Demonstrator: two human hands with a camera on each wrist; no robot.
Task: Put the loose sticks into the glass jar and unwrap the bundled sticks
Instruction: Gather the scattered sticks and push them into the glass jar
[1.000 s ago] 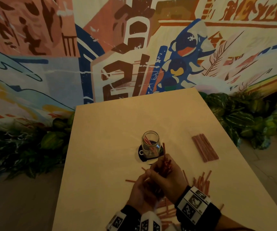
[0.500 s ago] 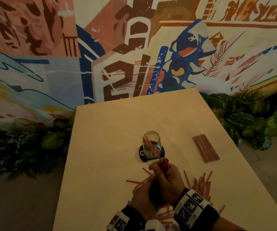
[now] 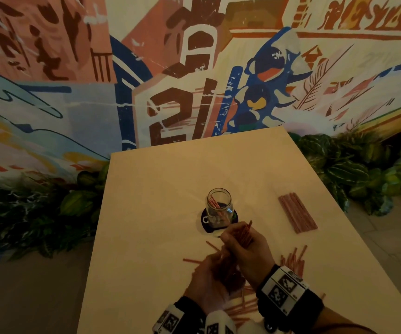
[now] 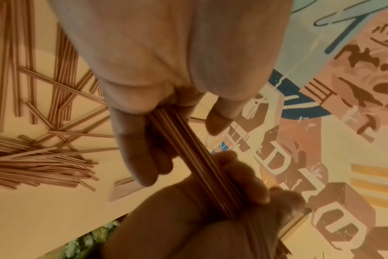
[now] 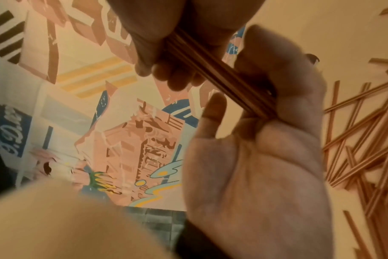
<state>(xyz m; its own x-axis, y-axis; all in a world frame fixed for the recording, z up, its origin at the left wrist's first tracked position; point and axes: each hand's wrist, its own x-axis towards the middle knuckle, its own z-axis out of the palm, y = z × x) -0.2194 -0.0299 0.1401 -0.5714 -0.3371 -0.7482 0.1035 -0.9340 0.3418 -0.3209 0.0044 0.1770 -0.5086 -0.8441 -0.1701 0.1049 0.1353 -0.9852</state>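
Observation:
A glass jar [image 3: 218, 207] with a few red sticks inside stands upright on a black coaster [image 3: 205, 225] at mid-table. Just in front of it, both hands hold one handful of loose sticks [image 3: 245, 235], tilted up and to the right. My right hand [image 3: 235, 237] grips its upper part and my left hand [image 3: 215, 263] grips its lower end. The wrist views show the handful [image 4: 188, 145] [image 5: 222, 73] running between my curled fingers [image 4: 131, 140] [image 5: 284, 98]. The wrapped bundle [image 3: 297, 213] lies flat to the right of the jar.
Loose sticks [image 3: 293, 260] lie scattered on the beige table [image 3: 158, 189] right of my hands, with more [image 3: 240, 307] under my wrists. Leafy plants [image 3: 339, 169] line both table sides. A painted wall stands behind the far edge.
The handful's tips have dropped from beside the jar and now lean right. My left hand has slid down toward the handful's lower end. Jar and bundle have not moved.

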